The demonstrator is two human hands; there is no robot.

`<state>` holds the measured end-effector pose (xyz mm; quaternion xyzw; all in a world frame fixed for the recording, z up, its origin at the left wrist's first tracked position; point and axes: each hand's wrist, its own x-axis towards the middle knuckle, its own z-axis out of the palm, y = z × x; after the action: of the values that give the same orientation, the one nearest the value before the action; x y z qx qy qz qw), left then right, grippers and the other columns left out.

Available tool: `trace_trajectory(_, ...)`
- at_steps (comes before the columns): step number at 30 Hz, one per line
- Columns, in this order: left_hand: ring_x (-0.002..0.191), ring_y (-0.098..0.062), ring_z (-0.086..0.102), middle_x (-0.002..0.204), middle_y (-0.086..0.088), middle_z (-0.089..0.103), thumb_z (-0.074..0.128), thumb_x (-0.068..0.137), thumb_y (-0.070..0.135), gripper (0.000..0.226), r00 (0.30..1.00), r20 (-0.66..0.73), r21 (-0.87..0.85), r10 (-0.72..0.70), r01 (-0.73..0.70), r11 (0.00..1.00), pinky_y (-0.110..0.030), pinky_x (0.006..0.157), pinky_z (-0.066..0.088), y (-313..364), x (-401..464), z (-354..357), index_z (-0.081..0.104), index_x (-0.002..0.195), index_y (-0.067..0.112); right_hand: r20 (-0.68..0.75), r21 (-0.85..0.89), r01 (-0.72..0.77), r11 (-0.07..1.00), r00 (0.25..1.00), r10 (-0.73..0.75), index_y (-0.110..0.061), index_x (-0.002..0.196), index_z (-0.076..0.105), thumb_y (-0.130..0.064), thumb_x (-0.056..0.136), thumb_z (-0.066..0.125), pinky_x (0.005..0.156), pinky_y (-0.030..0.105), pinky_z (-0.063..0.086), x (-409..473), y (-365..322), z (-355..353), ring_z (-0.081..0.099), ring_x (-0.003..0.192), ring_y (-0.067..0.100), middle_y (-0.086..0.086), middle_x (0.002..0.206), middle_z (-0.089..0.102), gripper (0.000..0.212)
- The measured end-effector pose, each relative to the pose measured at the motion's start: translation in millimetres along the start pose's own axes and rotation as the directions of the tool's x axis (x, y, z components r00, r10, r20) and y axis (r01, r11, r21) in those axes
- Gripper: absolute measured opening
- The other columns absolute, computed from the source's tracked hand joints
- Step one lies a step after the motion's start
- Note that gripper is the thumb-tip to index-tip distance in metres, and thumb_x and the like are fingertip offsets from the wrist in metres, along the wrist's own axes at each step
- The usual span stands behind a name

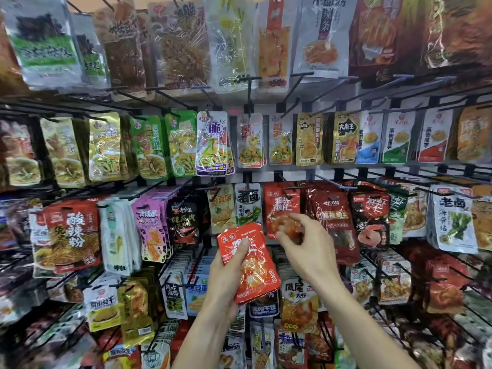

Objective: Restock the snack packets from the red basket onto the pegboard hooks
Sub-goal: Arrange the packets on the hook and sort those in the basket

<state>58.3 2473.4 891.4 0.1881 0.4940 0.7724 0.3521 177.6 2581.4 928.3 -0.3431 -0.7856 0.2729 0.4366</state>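
- The left hand (229, 272) holds a small stack of red snack packets (249, 265), thumb laid across the front near the top and fingers curled behind.
- The packets' long axis runs from upper left to lower right; the top edge with the brand label points up and slightly left toward the pegboard, and the bottom edge tilts down to the right.
- The packets are flat, glossy plastic pouches with rounded corners, red-orange with white characters and a food picture in the middle; light glares off the film.
- The right hand (302, 243) is raised just right of the held packets, fingers loosely curled with thumb and forefinger close together; it is blurred, and whether it pinches anything cannot be told.
- Directly behind the right hand's fingertips hang matching red packets (282, 209) on a black wire hook (286, 191), upright, long axis vertical.
- Just left of that, above the left hand, hang a pale packet with green seaweed knots (248, 206) and a beige cracker-print packet (221, 209).
- Right of the right hand hang dark red packets (330, 211) and a black-and-red shrimp packet (370, 219).
- Black hooks jut forward from every row, and their rods and tips cross the space around both hands.
- Below the hands, more rows of pouches crowd the pegboard, including a yellow prawn packet (298, 302) beneath the right wrist.
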Motion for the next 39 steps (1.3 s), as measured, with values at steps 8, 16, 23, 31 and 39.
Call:
trace_trajectory(8,0.099,-0.040,0.078,0.111,-0.015,0.080,0.085,0.085,0.038,0.049,0.998,0.052,0.038,-0.046,0.044,0.998,-0.062,0.091,0.060,-7,-2,27,0.067,0.128,0.022,0.218,0.272,-0.116,0.955,0.974,0.056,-0.028,0.129,0.055,-0.025,0.072,0.095,0.066,0.018,0.055,-25,4,-15,0.065,0.076,-0.003,-0.006,0.098,0.066,0.069)
trace_trajectory(16,0.104,-0.039,0.077,0.114,-0.014,0.079,0.072,0.097,0.039,0.039,0.995,0.078,-0.004,-0.059,0.060,0.998,-0.062,0.098,0.057,-5,-10,27,0.064,0.131,0.022,0.129,0.433,-0.121,0.893,0.989,0.072,-0.042,0.126,0.053,-0.014,0.085,0.084,0.073,0.033,0.064,-29,22,-17,0.074,0.093,0.015,0.000,0.107,0.072,0.059)
trace_trajectory(23,0.099,-0.038,0.078,0.109,-0.014,0.080,0.066,0.102,0.030,0.032,0.999,0.025,-0.018,0.020,-0.020,1.000,-0.058,0.094,0.060,-1,-13,19,0.063,0.131,0.018,-0.070,0.435,0.016,0.900,0.997,0.016,-0.037,0.138,0.055,-0.013,0.098,0.070,0.092,0.008,0.045,-22,6,-14,0.044,0.111,-0.029,-0.027,0.135,0.052,0.049)
trace_trajectory(31,0.084,-0.032,0.080,0.100,-0.011,0.082,0.066,0.103,0.027,0.031,0.999,-0.006,-0.037,0.049,-0.049,0.998,-0.040,0.061,0.065,7,-17,5,0.060,0.132,0.017,-0.039,0.305,-0.022,0.952,0.999,0.035,-0.033,0.149,0.049,-0.012,0.100,0.066,0.121,0.037,0.031,-3,-1,-17,0.038,0.140,0.003,-0.014,0.154,0.046,0.056)
trace_trajectory(39,0.077,-0.028,0.080,0.094,-0.009,0.082,0.066,0.102,0.028,0.027,0.999,0.012,-0.039,0.050,-0.050,0.998,-0.036,0.056,0.063,9,-20,-1,0.063,0.128,0.019,0.001,0.187,-0.124,0.975,0.992,0.126,-0.039,0.154,0.041,-0.014,0.098,0.068,0.102,0.056,0.054,21,8,0,0.066,0.119,0.034,-0.005,0.140,0.048,0.067)
